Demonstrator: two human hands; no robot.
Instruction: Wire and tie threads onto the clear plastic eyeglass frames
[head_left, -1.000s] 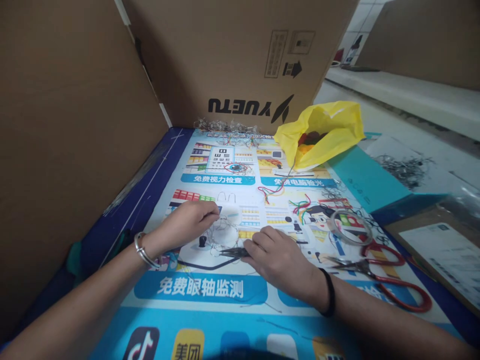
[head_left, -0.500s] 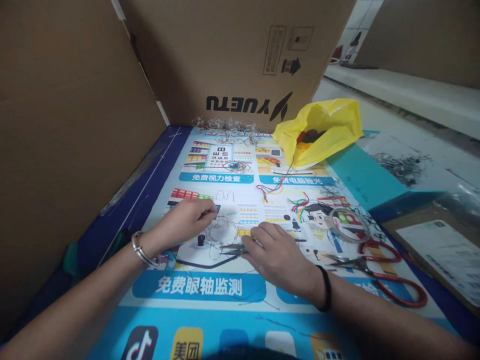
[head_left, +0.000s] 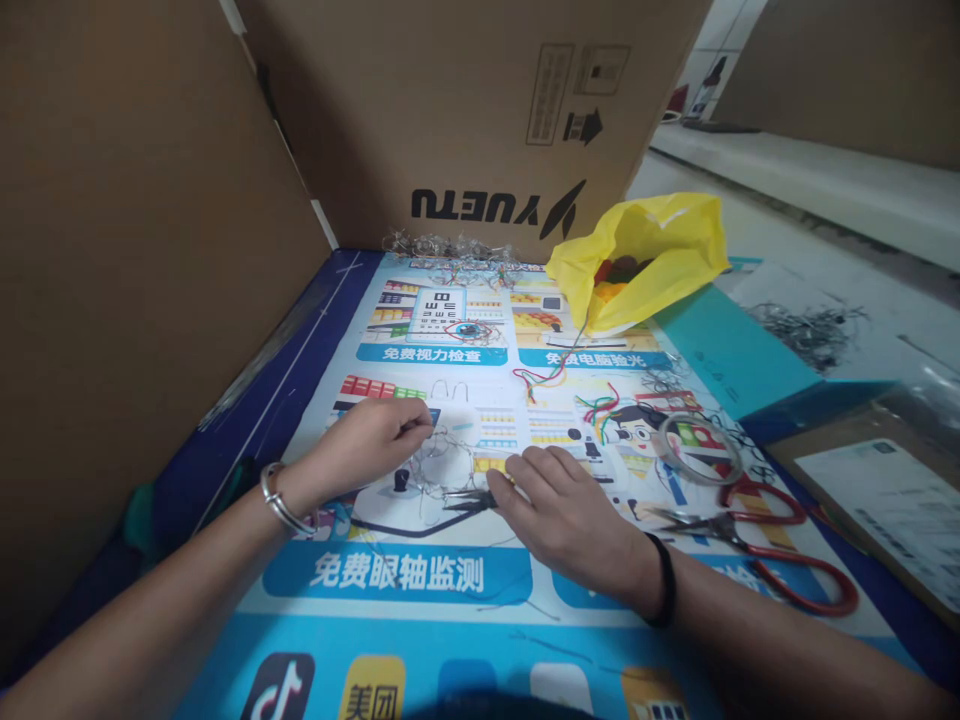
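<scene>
My left hand (head_left: 367, 440), with a silver bracelet on the wrist, has its fingers pinched on a thin wire frame (head_left: 442, 462) lying on the printed poster mat (head_left: 420, 575). My right hand (head_left: 566, 515), with a black band on the wrist, is closed around small dark pliers (head_left: 466, 499). The pliers' tips point left and touch the wire frame between the two hands.
Cardboard walls (head_left: 150, 220) stand at the left and back. A yellow plastic bag (head_left: 645, 260) lies at the back right, coloured threads (head_left: 592, 400) near it. A tape roll (head_left: 701, 448) and red-handled scissors (head_left: 757, 540) lie to the right. Wire frames (head_left: 450, 248) pile at the back.
Both hands stay almost in place; the right hand has shifted slightly to the right and the pliers' tips stay on the wire frame.
</scene>
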